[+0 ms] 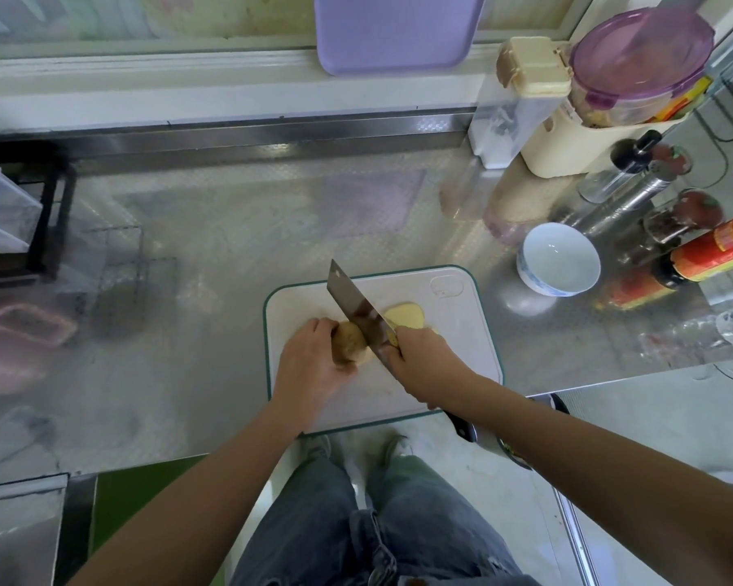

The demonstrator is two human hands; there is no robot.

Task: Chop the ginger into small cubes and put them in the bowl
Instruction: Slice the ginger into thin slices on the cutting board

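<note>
A brown ginger piece (pixel 350 342) lies on the white, green-edged cutting board (pixel 453 332). My left hand (pixel 312 359) grips it from the left. My right hand (pixel 420 353) grips the handle of a steel cleaver (pixel 354 308), whose blade stands against the ginger's right side. Pale yellow cut slices (pixel 405 317) lie just right of the blade. A white bowl (pixel 558 259) with a blue pattern stands empty on the counter beyond the board's far right corner.
Sauce bottles (pixel 703 255), a grinder (pixel 623 205) and jars crowd the right side. A cream holder (pixel 576 141) with a purple-lidded container stands at the back right. A purple tray (pixel 394 31) leans on the wall. A black rack (pixel 39 213) is at the left.
</note>
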